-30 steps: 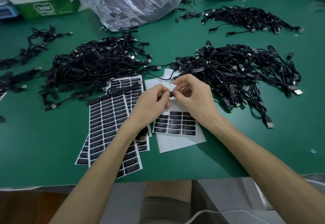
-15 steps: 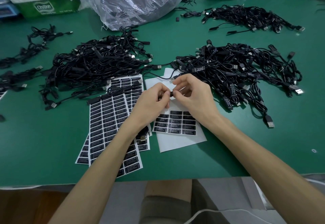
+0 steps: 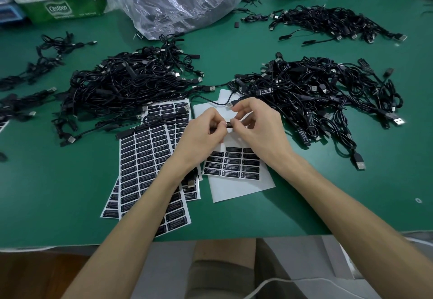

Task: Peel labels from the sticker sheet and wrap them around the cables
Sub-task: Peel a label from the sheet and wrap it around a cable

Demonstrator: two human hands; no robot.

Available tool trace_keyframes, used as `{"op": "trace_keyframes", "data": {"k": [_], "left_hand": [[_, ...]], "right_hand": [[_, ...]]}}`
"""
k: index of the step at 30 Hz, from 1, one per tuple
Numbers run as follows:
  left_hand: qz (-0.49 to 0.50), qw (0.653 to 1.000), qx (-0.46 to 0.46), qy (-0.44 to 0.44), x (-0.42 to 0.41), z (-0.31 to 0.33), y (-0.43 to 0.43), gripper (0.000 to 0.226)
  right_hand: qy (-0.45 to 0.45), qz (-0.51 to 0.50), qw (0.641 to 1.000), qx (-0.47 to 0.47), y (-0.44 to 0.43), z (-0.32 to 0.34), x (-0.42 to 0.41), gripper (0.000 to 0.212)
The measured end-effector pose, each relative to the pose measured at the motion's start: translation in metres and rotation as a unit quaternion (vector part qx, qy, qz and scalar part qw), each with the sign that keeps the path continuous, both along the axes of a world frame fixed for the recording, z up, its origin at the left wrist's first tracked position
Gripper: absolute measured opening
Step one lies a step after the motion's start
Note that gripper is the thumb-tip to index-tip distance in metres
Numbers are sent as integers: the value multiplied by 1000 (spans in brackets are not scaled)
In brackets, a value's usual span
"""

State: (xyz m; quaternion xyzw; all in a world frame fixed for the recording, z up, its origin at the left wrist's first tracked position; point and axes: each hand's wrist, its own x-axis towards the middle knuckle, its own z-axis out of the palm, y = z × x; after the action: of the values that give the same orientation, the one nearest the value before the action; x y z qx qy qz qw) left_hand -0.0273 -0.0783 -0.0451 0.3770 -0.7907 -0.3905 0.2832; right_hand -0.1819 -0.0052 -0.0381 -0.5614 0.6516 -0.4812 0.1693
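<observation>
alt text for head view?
The left hand and right hand pinch a black cable segment over a mostly peeled sticker sheet on a green table. Full label sheets lie to its left; heaps of black cables lie beyond.

Black cables, green table, black-and-white sticker sheets.

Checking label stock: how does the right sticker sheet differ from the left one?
The right sheet is mostly bare white backing, with few label rows left; the left sheet is covered in labels. The left sheet tops a fanned stack; the right sheet lies beside it. Both lie flat on the green table.
</observation>
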Motion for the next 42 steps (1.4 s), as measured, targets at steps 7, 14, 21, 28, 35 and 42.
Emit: {"op": "trace_keyframes", "data": {"k": [7,14,21,28,35,42], "left_hand": [[14,999,15,26,0,-2,-3,13],[7,998,36,42,0,2,-2,17],[-20,996,47,70,3,3,-1,17],[-44,978,116,168,9,11,-2,24],[-111,957,175,200,19,11,-10,23],[-108,900,263,331,17,15,-12,33]], "right_hand": [[-26,-42,999,-10,-2,0,-4,7],[-36,26,998,42,-3,0,-4,4],[-109,58,992,25,0,3,-11,2],[-254,39,966,8,-3,5,-14,6],[-427,52,903,1,-4,6,-16,15],[-439,158,884,15,-1,12,-12,45]]}}
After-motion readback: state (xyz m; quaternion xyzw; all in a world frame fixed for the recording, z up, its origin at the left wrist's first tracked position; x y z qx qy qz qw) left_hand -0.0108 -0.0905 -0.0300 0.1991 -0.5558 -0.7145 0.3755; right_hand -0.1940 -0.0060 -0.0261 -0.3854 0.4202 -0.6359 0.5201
